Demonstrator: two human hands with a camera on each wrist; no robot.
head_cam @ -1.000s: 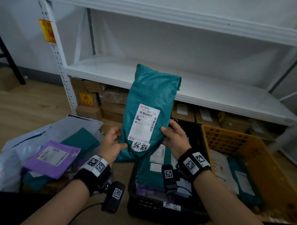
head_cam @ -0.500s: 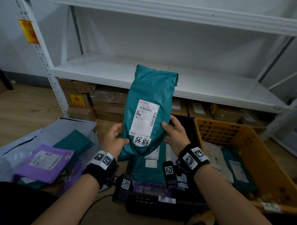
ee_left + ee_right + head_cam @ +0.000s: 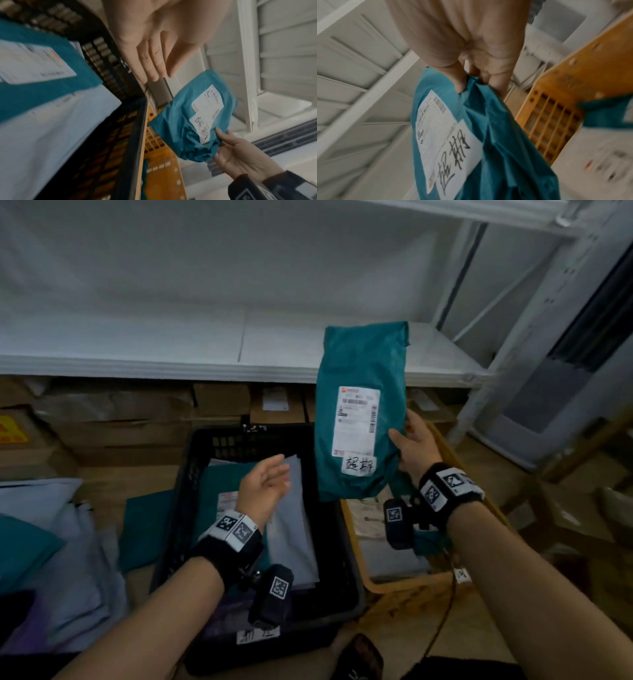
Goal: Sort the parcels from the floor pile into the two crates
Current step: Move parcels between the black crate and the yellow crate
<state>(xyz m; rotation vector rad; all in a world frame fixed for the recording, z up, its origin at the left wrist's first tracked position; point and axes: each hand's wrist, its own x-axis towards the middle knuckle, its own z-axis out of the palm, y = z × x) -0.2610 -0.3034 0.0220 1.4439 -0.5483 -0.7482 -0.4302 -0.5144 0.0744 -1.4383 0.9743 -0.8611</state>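
A teal parcel (image 3: 359, 392) with a white shipping label and a handwritten sticker hangs upright over the gap between the two crates. My right hand (image 3: 412, 445) grips its right edge, thumb on the front; the same teal parcel (image 3: 488, 135) fills the right wrist view and shows in the left wrist view (image 3: 188, 121). My left hand (image 3: 265, 484) hovers open over the black crate (image 3: 191, 508), fingers straight, holding nothing. The yellow crate (image 3: 404, 585) stands to the right of the black one. Both crates hold parcels. The floor pile (image 3: 51, 542) lies at the left.
A white metal shelf (image 3: 171, 364) runs across behind the crates, with cardboard boxes (image 3: 137, 422) stacked under it. A shelf upright (image 3: 534, 330) stands at the right. A cable (image 3: 442, 618) trails over the wooden floor in front of the yellow crate.
My left hand has let go of the teal parcel and opened over the black crate. My right hand alone has carried the parcel to the right, towards the yellow crate. My view has swung right.
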